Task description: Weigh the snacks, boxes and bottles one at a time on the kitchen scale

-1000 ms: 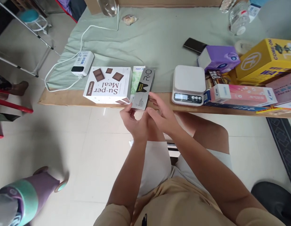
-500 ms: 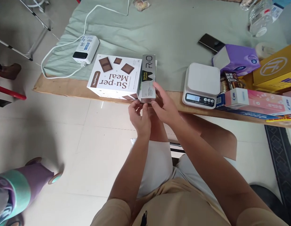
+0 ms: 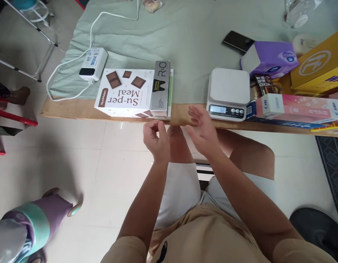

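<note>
Two bare hands hover just below the table's near edge at the middle of the frame, neither holding anything. The left hand (image 3: 156,138) has its fingers curled loosely inward, thumb close to the fingertips, just under the grey toothpaste box (image 3: 160,89). The right hand (image 3: 202,128) is spread flat, fingers wide and apart, over the bare wooden table edge (image 3: 76,109), between that box and the white kitchen scale (image 3: 227,94). Further up, the grey box lies flat on the table, touching the right side of the white Su-per Meal box (image 3: 125,93), with a green-edged carton under it. Right of the scale sit a pink-and-white carton (image 3: 292,107), a purple tissue pack (image 3: 270,58) and a yellow box (image 3: 319,65). At upper left, a white power bank (image 3: 92,68) with its cable rests on the pale green cloth (image 3: 185,36).
</note>
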`<state>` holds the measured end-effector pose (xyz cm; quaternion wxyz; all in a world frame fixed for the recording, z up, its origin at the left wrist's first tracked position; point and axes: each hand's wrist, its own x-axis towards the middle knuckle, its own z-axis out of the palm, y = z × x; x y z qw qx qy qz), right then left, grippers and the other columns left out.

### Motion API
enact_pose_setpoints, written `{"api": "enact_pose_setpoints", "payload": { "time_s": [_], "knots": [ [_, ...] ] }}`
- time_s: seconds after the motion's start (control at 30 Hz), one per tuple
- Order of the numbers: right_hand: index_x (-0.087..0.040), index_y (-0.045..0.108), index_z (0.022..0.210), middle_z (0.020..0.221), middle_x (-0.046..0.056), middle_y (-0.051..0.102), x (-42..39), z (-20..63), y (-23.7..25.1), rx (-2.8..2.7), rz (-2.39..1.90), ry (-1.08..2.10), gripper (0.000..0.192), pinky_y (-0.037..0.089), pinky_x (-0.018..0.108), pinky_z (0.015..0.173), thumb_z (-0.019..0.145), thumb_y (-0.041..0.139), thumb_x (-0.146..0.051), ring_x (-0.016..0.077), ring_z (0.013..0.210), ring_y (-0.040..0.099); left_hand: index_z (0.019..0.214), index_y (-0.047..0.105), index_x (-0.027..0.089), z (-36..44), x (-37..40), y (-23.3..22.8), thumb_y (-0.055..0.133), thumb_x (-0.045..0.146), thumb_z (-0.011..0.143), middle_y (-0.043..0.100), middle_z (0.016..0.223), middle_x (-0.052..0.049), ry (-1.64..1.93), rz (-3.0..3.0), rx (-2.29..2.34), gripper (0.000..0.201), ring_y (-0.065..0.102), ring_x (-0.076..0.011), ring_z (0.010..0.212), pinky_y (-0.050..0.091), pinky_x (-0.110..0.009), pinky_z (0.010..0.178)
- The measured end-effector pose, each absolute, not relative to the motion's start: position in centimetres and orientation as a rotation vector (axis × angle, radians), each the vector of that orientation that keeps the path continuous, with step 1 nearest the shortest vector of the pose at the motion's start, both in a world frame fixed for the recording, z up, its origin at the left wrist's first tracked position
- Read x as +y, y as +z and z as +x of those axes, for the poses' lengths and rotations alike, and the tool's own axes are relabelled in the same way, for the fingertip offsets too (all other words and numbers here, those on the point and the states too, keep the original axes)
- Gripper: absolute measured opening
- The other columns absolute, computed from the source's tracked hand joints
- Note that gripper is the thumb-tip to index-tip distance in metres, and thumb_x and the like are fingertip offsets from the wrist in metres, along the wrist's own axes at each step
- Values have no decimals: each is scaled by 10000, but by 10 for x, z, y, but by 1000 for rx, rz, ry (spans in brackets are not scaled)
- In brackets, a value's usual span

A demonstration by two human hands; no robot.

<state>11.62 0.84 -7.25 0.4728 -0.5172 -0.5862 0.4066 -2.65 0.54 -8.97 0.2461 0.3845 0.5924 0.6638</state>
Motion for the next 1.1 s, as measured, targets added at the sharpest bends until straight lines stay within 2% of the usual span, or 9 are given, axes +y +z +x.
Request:
{"api": "enact_pose_setpoints", "payload": {
  "time_s": [0.13,0.2,0.37,0.5,0.6,0.67,0.77,0.9,1.1],
  "knots": [
    [-303,559,1300,1359,85,655,-42,198,-80,-1212,-1340,784,459,583,469,1115,892,698,-459,225,1264,669,1093,658,220,18,-12,-86,692,495,922,689,884,-21,1705,1273,1328,325,662,-129,784,570,-281,738],
    [-296,592,1227,1291,68,665,-61,240,-80,-1082,-1440,625,440,606,440,1040,840,748,-432,213,1194,687,1136,638,218,44,-12,-83,693,515,920,702,919,-33,1618,1406,1204,371,684,-141,820,574,-287,745],
    [-304,594,1182,1328,45,618,-81,312,-68,-838,-1618,387,451,610,395,916,769,772,-329,193,1110,707,1200,583,234,104,37,-65,697,497,929,702,1164,-93,1366,1925,941,395,684,-233,1134,578,-381,972],
    [-306,575,1207,1361,50,611,-80,331,-66,-799,-1609,380,465,610,372,885,775,744,-296,187,1112,712,1360,536,256,148,94,-56,767,628,835,623,1437,-140,1113,2207,780,683,568,-338,1399,460,-487,1197],
    [-309,573,1210,1366,46,639,-79,332,-69,-779,-1597,475,480,622,354,874,768,759,-308,186,1121,724,1474,476,250,172,115,-59,784,730,754,592,1509,-161,887,2321,776,918,534,-389,1445,352,-583,1272],
    [-312,580,1209,1370,40,655,-79,332,-70,-775,-1602,543,489,632,344,883,760,775,-302,181,1123,732,1493,472,245,179,118,-62,758,761,759,600,1514,-159,819,2347,808,941,539,-397,1446,308,-627,1289],
    [-322,586,1219,1383,29,657,-78,333,-69,-790,-1609,570,490,644,338,901,769,776,-285,169,1107,740,1459,517,248,179,111,-60,704,787,792,617,1506,-135,883,2303,815,877,564,-368,1432,386,-564,1268],
    [-342,587,1231,1374,17,662,-78,332,-67,-837,-1591,582,468,648,336,924,806,774,-285,158,1087,746,1423,533,281,154,95,-49,688,764,826,651,1439,-99,1080,2157,919,784,629,-312,1344,531,-450,1151],
    [-334,614,1227,1385,50,665,-80,312,-67,-863,-1596,696,430,641,457,1016,831,777,-364,207,1094,750,1421,478,314,96,94,-41,827,591,795,572,1452,-86,1535,1936,1349,768,565,-296,1392,528,-449,1146]
  ]
}}
